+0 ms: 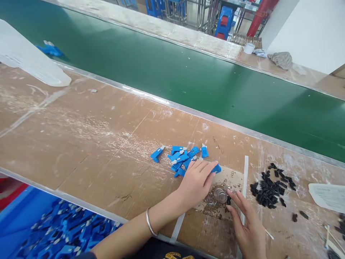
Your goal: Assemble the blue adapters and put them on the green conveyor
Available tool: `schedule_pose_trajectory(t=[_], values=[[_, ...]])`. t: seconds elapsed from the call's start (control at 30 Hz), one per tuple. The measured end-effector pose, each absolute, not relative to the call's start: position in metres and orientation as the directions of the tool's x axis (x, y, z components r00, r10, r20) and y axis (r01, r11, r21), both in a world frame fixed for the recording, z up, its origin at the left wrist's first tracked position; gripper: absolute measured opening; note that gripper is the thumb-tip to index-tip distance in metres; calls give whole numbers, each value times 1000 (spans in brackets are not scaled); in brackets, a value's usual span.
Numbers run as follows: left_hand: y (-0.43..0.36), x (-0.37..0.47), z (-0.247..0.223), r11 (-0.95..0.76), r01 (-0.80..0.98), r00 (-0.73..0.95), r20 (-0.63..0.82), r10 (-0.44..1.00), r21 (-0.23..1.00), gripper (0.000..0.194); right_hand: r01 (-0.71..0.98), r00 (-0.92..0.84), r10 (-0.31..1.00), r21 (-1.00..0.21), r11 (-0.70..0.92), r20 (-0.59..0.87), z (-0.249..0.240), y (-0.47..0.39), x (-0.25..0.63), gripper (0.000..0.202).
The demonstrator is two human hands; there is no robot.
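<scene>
My left hand (198,180), with a metal bangle on its wrist, holds a blue plastic piece (217,168) between its fingers, above a stained cardboard patch (234,175). To its left lies a loose pile of blue pieces with pale tips (180,157). My right hand (246,219) pinches a small black piece (229,200) between thumb and forefinger, beside a small round clear dish (220,194). Several similar black parts (269,190) are heaped to the right of my right hand.
A green belt (167,72) runs behind the wooden table (88,144). Blue pieces fill a blue bin (16,212) at the lower left. White strips cross the table. Sticks (327,235) and a pale sheet (327,196) lie at right; a white shape (29,54) is at upper left.
</scene>
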State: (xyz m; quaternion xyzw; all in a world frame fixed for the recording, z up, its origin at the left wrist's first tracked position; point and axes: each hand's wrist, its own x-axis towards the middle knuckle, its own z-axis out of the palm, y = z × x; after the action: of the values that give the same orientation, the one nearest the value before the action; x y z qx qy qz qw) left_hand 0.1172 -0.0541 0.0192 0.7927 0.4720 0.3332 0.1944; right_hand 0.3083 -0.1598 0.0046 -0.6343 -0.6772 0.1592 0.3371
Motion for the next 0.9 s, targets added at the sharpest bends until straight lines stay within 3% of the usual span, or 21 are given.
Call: schedule_pose_trajectory(t=[0.1, 0.17, 0.23, 0.33, 0.47, 0.7, 0.83, 0.9], values=[[-56, 111, 24, -306, 309, 199, 253, 947, 900, 33, 765, 2, 964, -621, 169, 266, 3, -159, 310, 35], [-54, 107, 28, -143, 56, 157, 133, 979, 988, 29, 776, -37, 958, -596, 207, 283, 1, -158, 313, 37], [-50, 104, 31, 49, -229, 181, -7, 983, 972, 24, 785, -72, 949, -569, 244, 308, -1, -157, 315, 39], [-46, 102, 36, 259, -517, 278, -126, 952, 816, 22, 796, -90, 936, -541, 272, 339, -2, -155, 317, 40], [-44, 101, 42, 374, -599, 361, -178, 915, 708, 28, 799, -93, 933, -533, 278, 348, 0, -155, 316, 40], [-45, 101, 39, 397, -624, 394, -168, 904, 674, 36, 811, -94, 932, -516, 276, 351, 2, -154, 315, 40], [-47, 104, 39, 399, -630, 409, -152, 900, 666, 57, 820, -81, 941, -515, 251, 330, 2, -155, 314, 35], [-48, 105, 39, 400, -616, 417, -149, 897, 679, 51, 808, 6, 959, -567, 162, 282, 5, -159, 313, 33]])
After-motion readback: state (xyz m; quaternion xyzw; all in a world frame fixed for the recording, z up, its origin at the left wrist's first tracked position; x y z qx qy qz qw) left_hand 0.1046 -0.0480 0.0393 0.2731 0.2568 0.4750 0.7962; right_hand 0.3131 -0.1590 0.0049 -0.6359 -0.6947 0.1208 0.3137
